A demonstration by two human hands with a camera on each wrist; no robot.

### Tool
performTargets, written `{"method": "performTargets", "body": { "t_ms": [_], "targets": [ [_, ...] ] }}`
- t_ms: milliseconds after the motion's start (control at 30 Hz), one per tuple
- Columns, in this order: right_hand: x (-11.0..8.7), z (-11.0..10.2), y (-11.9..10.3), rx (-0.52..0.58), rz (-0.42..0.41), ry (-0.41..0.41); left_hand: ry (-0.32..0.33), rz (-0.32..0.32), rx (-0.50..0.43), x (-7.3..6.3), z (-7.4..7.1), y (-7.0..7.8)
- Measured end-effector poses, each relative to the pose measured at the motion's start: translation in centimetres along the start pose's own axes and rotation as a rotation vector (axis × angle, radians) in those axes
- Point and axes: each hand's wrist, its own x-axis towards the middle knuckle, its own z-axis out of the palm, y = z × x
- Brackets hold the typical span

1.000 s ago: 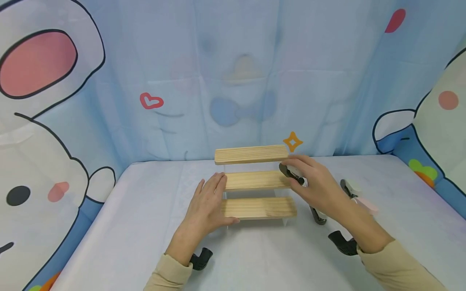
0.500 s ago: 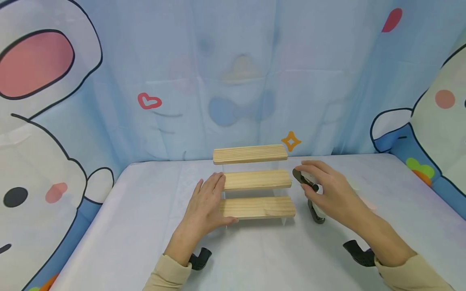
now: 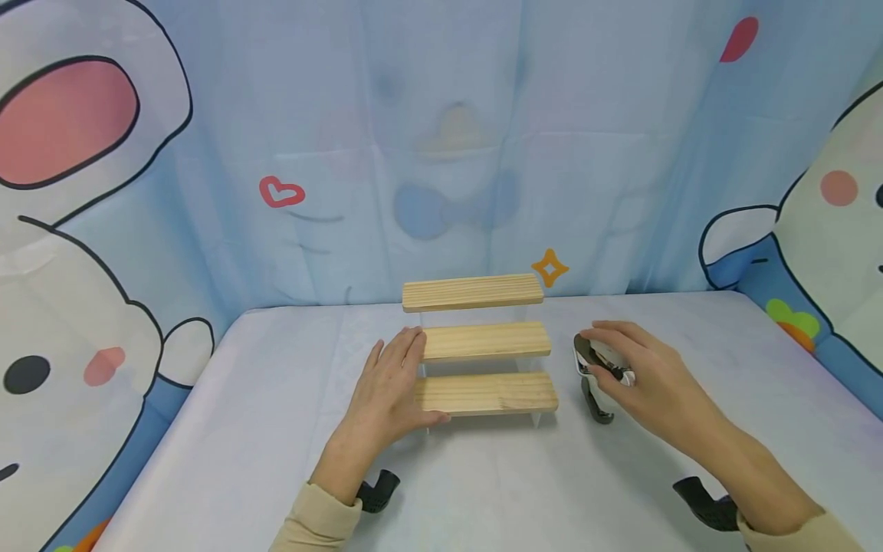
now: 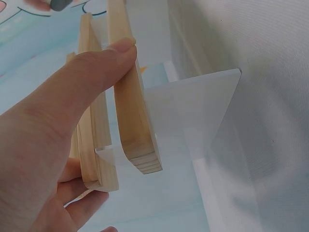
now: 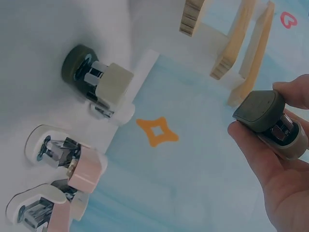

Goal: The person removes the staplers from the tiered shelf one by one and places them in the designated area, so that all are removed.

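My left hand (image 3: 386, 387) holds the left end of a three-tier wooden display stand (image 3: 486, 394). In the left wrist view, the thumb presses the lowest board (image 4: 130, 116) while other fingers reach around the middle board (image 4: 96, 164). Right of the stand, my right hand (image 3: 655, 383) pinches a small dark green and cream stapler (image 5: 260, 110) between thumb and fingers. The right wrist view shows it raised, its dark end toward the boards. Another green and cream stapler (image 3: 597, 405) lies just below it in the head view.
Two pink and white staplers, one nearer (image 5: 87, 166) and one at the corner (image 5: 41, 208), lie on the white cloth; my right hand hides them in the head view. Clear panels (image 4: 193, 106) support the boards. A blue printed curtain (image 3: 331, 153) hangs behind.
My right hand has carried the stapler rightward and a little toward me, away from the stand's middle board. My left hand stays on the stand.
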Motion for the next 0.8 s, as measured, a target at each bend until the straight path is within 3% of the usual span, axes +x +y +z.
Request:
{"method": "performTargets", "body": {
  "t_ms": [433, 800],
  "targets": [
    [-2.1, -0.2, 0.8, -0.008, 0.002, -0.004, 0.009, 0.002, -0.006, -0.1, 0.0, 0.0],
    [-3.8, 0.0, 1.2, -0.026, 0.062, -0.094, 0.001, 0.0, -0.016, 0.0, 0.0, 0.0]
  ]
}}
